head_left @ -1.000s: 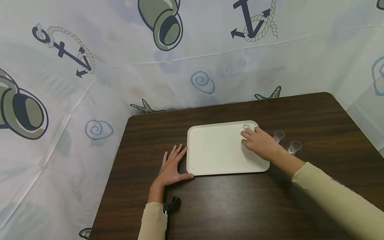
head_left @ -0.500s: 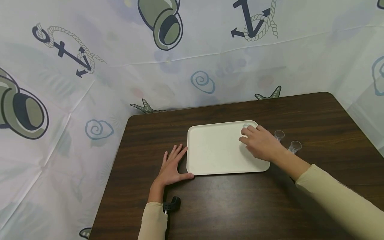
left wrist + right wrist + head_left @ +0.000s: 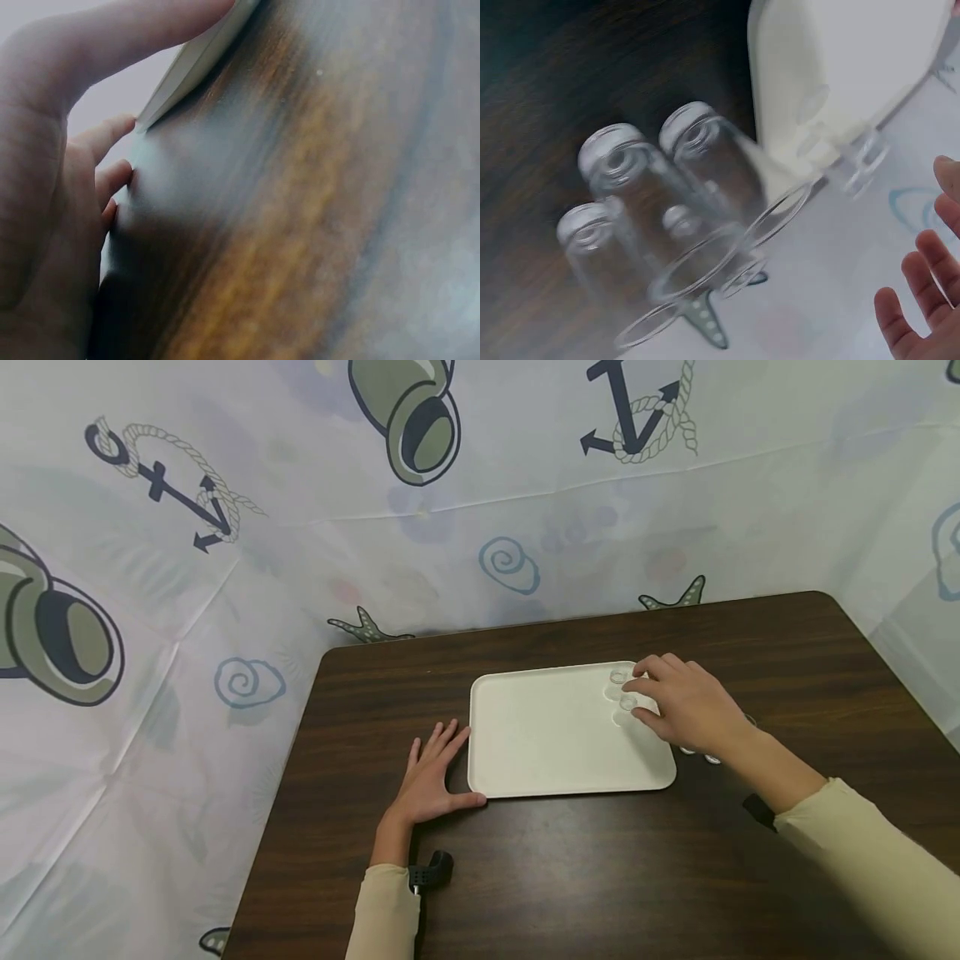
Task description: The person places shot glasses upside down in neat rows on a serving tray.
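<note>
A cream rectangular tray [image 3: 555,735] lies on the dark wooden table. Two small clear shot glasses stand at its right end, a farther one [image 3: 618,677] and a nearer one [image 3: 628,702]. Just right of them is my right hand [image 3: 686,706], fingers loosely bent and apart, holding nothing; in the right wrist view its fingers [image 3: 930,285] are free. My left hand [image 3: 427,781] is spread at the tray's left edge, thumb at the near corner, fingertips at the side. The left wrist view has the thumb [image 3: 142,37] along the tray rim [image 3: 199,67].
Several clear glasses [image 3: 615,154] stand upright on the table [image 3: 540,97] beside the tray's right end; in the head view my right arm mostly hides them. A printed cloth [image 3: 450,568] hangs behind the table's far edge.
My right hand has drawn back to the right and its fingers have parted from the nearer glass, which now shows on the tray. The left hand has stayed at the tray's edge.
</note>
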The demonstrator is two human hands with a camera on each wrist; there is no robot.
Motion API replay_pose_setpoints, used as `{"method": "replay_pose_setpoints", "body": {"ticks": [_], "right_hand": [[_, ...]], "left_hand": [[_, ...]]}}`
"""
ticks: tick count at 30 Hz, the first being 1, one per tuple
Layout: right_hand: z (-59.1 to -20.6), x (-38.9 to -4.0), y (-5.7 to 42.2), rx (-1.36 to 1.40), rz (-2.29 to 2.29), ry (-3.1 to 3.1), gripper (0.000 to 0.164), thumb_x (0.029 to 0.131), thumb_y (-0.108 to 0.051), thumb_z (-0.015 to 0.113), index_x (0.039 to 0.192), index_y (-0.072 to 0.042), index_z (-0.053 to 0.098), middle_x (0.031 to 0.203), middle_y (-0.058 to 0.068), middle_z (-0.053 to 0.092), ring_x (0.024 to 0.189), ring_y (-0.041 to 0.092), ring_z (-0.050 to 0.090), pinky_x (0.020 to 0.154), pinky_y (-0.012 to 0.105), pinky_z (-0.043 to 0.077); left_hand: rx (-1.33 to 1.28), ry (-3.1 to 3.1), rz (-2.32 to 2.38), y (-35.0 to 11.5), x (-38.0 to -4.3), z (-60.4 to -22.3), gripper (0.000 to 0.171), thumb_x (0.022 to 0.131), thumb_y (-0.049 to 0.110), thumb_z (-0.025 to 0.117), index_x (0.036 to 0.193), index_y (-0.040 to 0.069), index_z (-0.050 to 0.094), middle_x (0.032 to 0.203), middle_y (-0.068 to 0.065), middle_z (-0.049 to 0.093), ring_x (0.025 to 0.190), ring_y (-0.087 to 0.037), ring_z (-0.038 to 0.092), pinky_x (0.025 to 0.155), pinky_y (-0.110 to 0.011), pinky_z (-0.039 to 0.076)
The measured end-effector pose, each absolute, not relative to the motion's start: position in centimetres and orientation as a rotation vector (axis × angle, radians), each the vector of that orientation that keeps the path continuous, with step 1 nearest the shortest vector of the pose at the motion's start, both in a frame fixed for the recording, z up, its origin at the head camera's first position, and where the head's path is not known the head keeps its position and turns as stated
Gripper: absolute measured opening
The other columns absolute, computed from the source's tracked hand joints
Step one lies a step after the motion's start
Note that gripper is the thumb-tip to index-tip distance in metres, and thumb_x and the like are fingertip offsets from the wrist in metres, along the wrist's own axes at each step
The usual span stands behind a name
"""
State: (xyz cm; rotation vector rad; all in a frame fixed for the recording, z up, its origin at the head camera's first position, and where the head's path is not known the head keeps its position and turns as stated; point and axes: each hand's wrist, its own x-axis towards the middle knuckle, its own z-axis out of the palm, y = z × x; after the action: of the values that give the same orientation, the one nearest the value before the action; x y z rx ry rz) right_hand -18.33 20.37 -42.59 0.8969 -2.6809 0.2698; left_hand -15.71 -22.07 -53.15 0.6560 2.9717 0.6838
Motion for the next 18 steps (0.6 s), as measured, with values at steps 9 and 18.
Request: {"method": "replay_pose_setpoints", "body": {"ticks": [9,18], "right_hand": [[-41.6,-16.6,24.9,0.605,0.624,-2.755,0.03,0.084,-0.022,0.074,0.112,-0.013,0.07,0.116,0.006,0.056,0.104,0.028,0.051,0.072,0.047,0.046],[-43.2,-15.4,30.0,0.325,0.923,-2.769,0.029,0.093,-0.023,0.065,0.118,-0.008,0.066,0.118,0.01,0.055,0.103,0.026,0.052,0.077,0.033,0.044]], "left_hand": [[0.66,2.968,0.698,-22.0,-15.6,-53.1,0.11,0.066,0.076,0.067,0.154,0.027,0.022,0.16,-0.005,0.017,0.147,-0.029,0.009,0.112,-0.061,-0.001],[0.662,2.972,0.684,-22.0,-15.7,-53.0,0.11,0.066,0.075,0.068,0.154,0.027,0.022,0.16,-0.005,0.017,0.147,-0.029,0.009,0.112,-0.061,-0.001]]}}
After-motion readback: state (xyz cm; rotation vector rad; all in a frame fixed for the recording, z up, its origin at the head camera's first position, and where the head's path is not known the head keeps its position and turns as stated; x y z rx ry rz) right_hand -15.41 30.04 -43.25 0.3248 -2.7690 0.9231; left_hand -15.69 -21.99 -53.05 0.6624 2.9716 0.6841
